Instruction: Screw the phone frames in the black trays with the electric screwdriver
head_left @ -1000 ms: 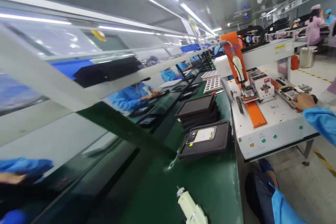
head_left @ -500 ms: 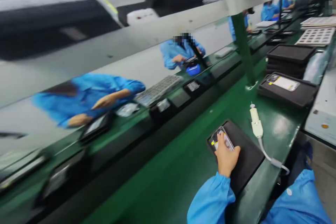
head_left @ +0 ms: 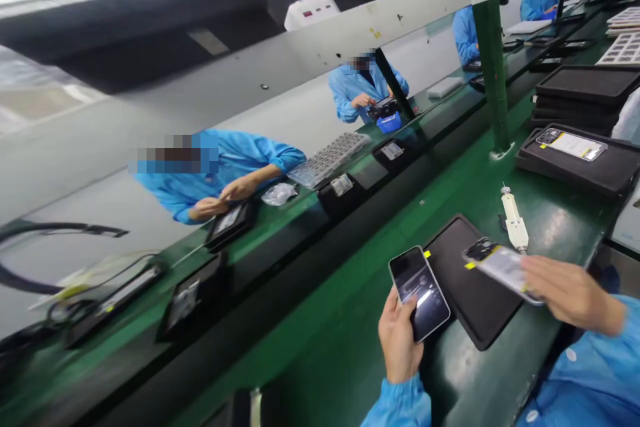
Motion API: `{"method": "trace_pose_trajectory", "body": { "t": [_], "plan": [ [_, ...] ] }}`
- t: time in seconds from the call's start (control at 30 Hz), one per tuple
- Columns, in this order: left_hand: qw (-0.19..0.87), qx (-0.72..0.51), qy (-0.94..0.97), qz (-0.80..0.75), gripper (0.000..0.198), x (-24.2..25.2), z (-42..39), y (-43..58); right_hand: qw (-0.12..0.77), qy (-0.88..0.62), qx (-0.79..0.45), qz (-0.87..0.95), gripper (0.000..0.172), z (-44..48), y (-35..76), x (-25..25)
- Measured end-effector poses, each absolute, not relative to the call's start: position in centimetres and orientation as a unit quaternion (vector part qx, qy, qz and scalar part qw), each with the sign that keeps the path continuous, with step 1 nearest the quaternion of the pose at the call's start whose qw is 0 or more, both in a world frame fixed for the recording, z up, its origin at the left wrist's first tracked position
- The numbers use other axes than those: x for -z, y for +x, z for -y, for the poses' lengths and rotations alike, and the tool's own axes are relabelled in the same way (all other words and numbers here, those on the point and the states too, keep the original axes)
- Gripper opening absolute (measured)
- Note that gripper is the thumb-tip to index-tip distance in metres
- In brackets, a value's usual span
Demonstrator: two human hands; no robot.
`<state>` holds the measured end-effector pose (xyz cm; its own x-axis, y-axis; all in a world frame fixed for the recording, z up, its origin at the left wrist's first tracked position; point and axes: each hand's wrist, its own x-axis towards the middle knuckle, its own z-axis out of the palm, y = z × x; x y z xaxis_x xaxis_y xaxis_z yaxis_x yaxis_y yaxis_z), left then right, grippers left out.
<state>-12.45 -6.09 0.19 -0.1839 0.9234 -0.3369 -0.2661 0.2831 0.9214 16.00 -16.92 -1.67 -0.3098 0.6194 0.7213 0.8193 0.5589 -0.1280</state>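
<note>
My left hand (head_left: 400,333) is closed around a smartphone (head_left: 420,293), dark glossy screen facing up and a yellow tab at its top corner. To the right, my right hand (head_left: 570,287) grips the lower end of an opened phone (head_left: 503,270), which shows a white battery area, a dark camera end and a yellow tab. It is slightly blurred and held above a black tray (head_left: 465,300) on the green bench. The smartphone overlaps the tray's left edge. Beyond the right hand lies a white electric screwdriver (head_left: 513,220), its lower end partly hidden.
Stacked black trays (head_left: 585,163) stand at the right, with another opened phone (head_left: 573,143) on top. A green post (head_left: 493,80) rises from the bench (head_left: 320,327). Across a raised divider, co-workers in blue sleeves handle devices; a clear blister tray (head_left: 330,160) lies there.
My left hand has lifted a smartphone off the black tray and moved left. My right hand has come into view holding an opened phone. The view has shifted a little.
</note>
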Motion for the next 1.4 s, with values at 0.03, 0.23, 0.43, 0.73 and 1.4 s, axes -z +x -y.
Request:
{"method": "trace_pose_trajectory", "body": {
  "t": [0.03, 0.23, 0.43, 0.73, 1.4],
  "plan": [
    [0.558, -0.539, 0.264, -0.573, 0.063, -0.5, 6.6, -13.2, 0.378, -0.428, 0.155, 0.806, 0.032, 15.5, 14.6, 2.0],
    [0.510, -0.533, 0.198, -0.645, 0.037, -1.8, 9.1, -16.7, 0.243, -0.504, 0.010, 0.829, 0.024, 11.7, 9.7, 3.2],
    [0.578, -0.489, 0.330, -0.564, 0.062, -1.1, 10.6, -11.9, 0.452, -0.553, -0.222, 0.664, 0.042, 14.2, 11.5, -1.2],
    [0.191, -0.425, 0.868, -0.172, 0.031, -1.8, 12.3, 0.4, 0.703, -0.565, -0.223, 0.370, 0.087, 15.5, 12.9, -4.5],
    [0.352, -0.277, 0.880, -0.158, 0.034, 2.2, 14.9, 8.2, 0.675, -0.651, -0.013, 0.346, 0.077, 21.1, 21.7, -3.7]
  ]
}}
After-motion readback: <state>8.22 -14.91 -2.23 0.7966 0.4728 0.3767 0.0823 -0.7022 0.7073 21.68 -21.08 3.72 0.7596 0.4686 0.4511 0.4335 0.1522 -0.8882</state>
